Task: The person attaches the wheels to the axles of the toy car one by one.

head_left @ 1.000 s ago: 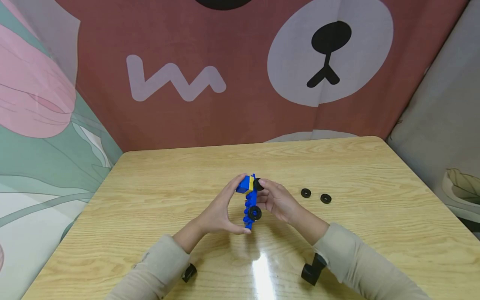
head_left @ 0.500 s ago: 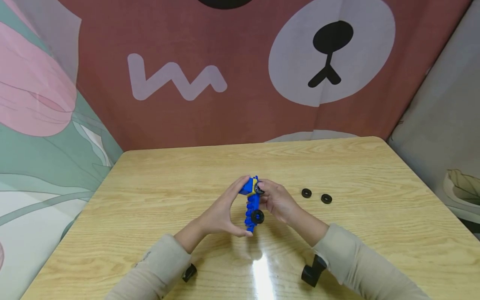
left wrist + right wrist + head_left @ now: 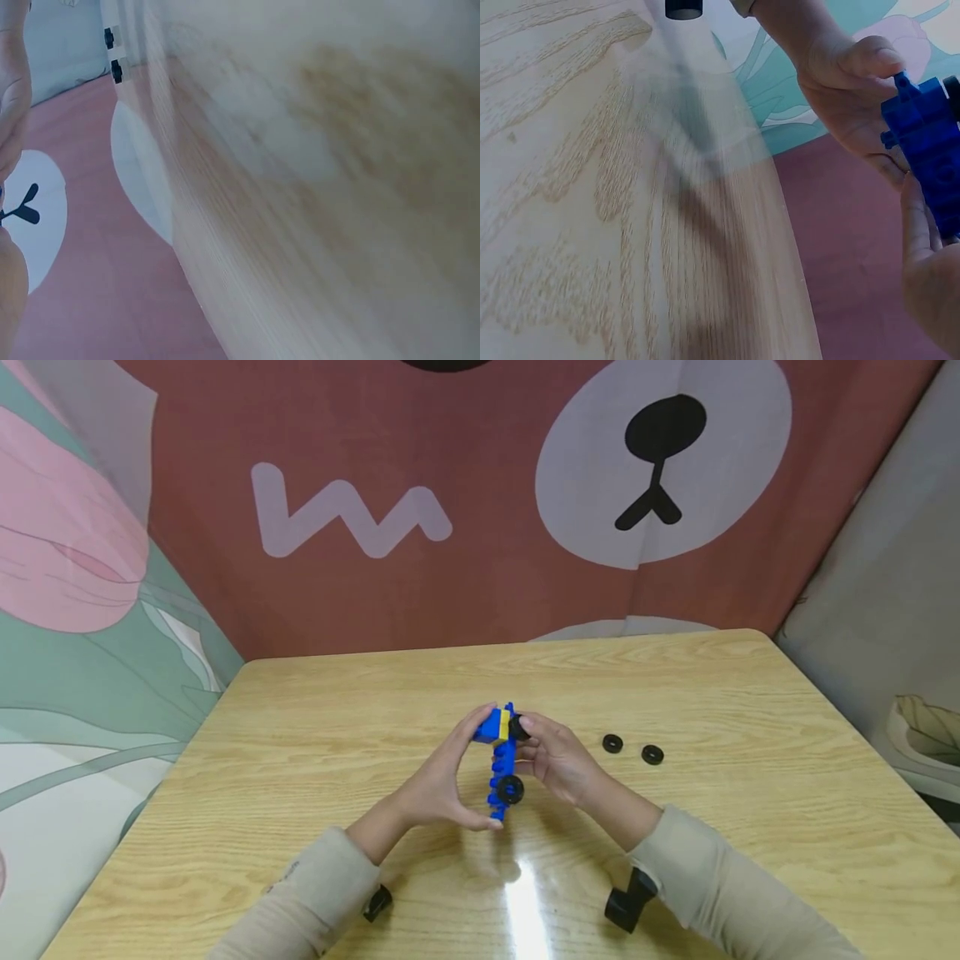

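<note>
One blue toy vehicle (image 3: 504,762); left grip (image 3: 435,787) holding its ends, right grip (image 3: 558,764) pinching partly hidden wheel (image 3: 517,727).

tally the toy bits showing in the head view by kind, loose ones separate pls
Toy vehicle: 1
Black wheels on or against it: 2
Loose black rings: 2
Total: 5

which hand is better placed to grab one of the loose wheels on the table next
Likely the right hand: the two loose black wheels lie on its side of the table, nearer to it. The left hand is farther off and holds the blue toy.
</note>
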`<action>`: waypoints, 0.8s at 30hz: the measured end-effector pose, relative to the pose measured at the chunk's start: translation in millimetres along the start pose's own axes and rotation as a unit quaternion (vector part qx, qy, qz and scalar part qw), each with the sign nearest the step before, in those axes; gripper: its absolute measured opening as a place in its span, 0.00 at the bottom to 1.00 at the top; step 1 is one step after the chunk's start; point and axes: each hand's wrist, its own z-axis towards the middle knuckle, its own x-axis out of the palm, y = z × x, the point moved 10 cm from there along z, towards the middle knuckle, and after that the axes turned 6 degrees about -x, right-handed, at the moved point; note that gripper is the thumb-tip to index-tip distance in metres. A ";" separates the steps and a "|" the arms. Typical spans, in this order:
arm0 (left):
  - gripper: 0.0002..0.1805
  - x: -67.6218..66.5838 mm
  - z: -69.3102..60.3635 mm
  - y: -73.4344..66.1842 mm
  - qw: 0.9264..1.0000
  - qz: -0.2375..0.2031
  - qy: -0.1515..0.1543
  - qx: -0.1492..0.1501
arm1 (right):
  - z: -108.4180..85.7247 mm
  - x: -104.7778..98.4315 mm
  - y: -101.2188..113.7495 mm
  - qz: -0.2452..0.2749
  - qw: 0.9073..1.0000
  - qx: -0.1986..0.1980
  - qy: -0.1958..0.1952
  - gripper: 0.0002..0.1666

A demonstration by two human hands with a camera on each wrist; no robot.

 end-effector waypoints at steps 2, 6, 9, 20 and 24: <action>0.64 -3.1 -0.1 -7.8 1.000 -0.004 0.001 -0.002 | 0.1 0.6 1.2 -0.005 1.000 -0.002 -0.003 0.11; 0.63 -4.3 -0.6 -10.8 1.000 0.001 0.004 -0.009 | 0.7 -1.5 1.7 -0.023 0.999 -0.002 -0.025 0.10; 0.64 -1.2 -1.7 -1.2 1.000 0.004 0.002 -0.002 | 0.7 -3.6 2.2 -0.037 0.998 -0.001 -0.046 0.09; 0.66 8.5 -2.4 20.9 0.999 0.029 0.006 0.025 | -0.3 -7.2 4.8 -0.072 0.993 -0.003 -0.093 0.09; 0.66 9.7 -3.0 20.9 0.999 0.033 0.010 0.024 | -1.7 -5.9 3.9 -0.074 0.993 0.003 -0.088 0.10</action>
